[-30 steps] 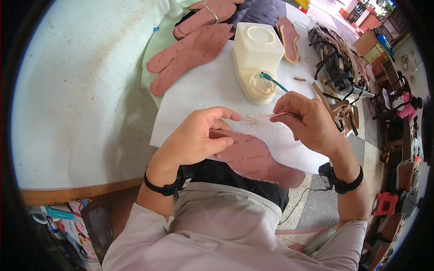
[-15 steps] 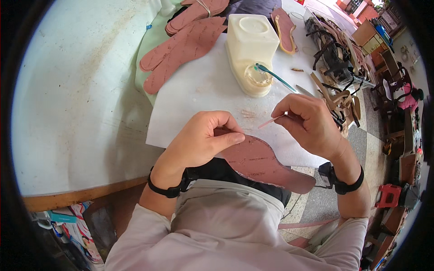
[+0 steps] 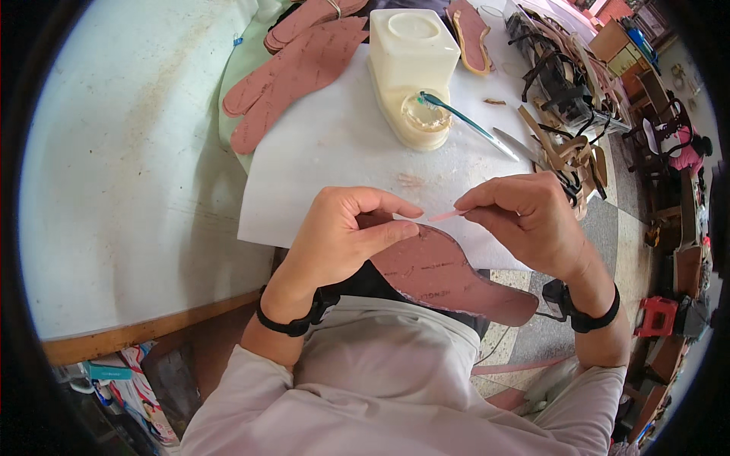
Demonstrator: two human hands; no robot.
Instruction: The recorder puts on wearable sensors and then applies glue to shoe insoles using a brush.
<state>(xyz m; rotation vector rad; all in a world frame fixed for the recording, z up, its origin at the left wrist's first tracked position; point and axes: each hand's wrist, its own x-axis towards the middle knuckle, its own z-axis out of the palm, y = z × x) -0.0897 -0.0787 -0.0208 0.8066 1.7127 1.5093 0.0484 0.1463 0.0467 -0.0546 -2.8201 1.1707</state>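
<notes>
A reddish-brown shoe insole slants over my lap at the table's near edge. My left hand is closed on its upper left end, thumb on top, index fingertip raised just above the edge. Between the thumb and fingers of my right hand is a thin pink strip. The strip's free tip points left, close to my left fingertips and the insole's upper edge. Whether the strip touches the insole I cannot tell.
Beyond my hands stands a cream plastic container, a teal toothbrush resting across its opening. Several insoles lie stacked at far left. An edged insole lies farther back. At right are a knife blade and a bin of straps.
My left index finger has lifted and straightened off the insole. My right hand has lowered slightly, and the strip lies flatter, nearer the insole's edge. The whole view has shifted a little.
</notes>
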